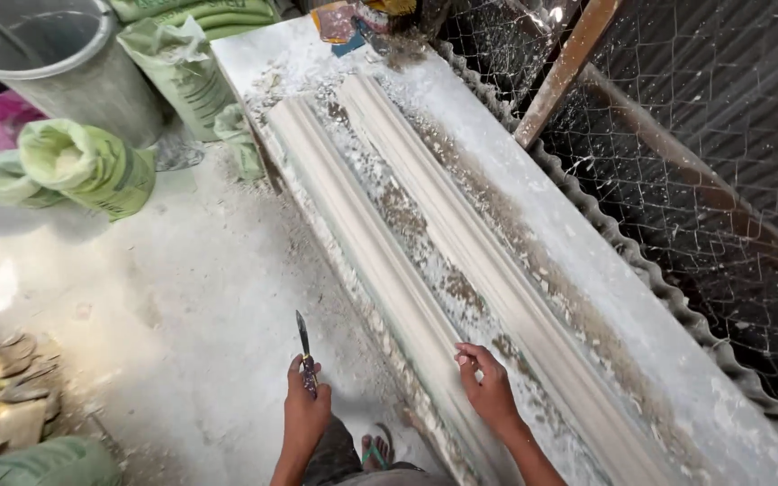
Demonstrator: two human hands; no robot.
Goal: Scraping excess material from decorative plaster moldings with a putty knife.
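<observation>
Two long white plaster mouldings lie side by side on a dusty workbench (605,270), running from far to near. My right hand (488,382) rests its fingertips on the near part of the left moulding (362,243), fingers curled. The right moulding (461,225) lies just beyond it. My left hand (306,405) is out over the floor to the left of the bench, gripping a small knife (303,346) with its dark blade pointing up and away.
A grey metal bucket (56,63) and green sacks (92,166) stand at the far left on the white dusty floor (182,297). Wire mesh (695,180) and a wooden post (565,72) border the bench's right side. My sandalled foot (375,450) is below.
</observation>
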